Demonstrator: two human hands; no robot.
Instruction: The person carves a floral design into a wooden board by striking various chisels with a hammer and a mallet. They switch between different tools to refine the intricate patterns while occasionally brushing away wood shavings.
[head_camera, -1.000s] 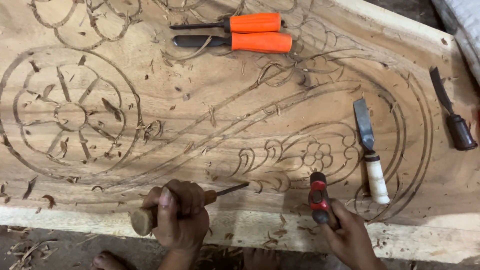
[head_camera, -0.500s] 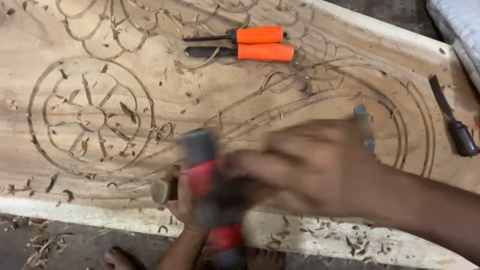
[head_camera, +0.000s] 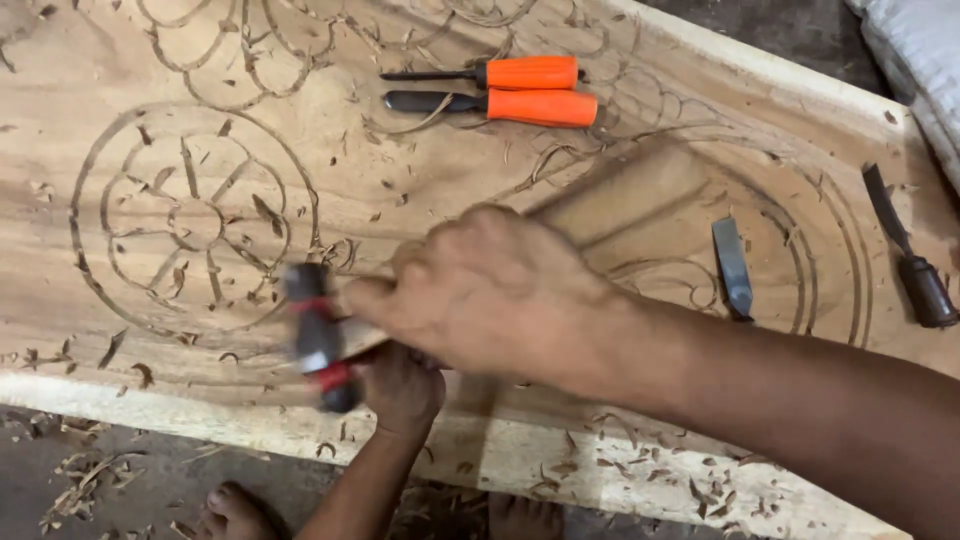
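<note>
Two orange-handled chisels lie clear while right hand, grip closed on mallet, hides left hand.

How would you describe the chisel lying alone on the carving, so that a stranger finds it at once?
Start at the big carved wooden panel. Right of the right hand, inside the curved grooves, lies a flat grey chisel blade. Unlike the two orange-handled tools at the top, it shows no orange.

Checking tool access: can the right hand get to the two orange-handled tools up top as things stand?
Probably not right away. The right hand is wrapped around the mallet near the panel's lower edge. The orange-handled tools lie uncovered on the carved wood panel, path free once the mallet is put down.
</note>
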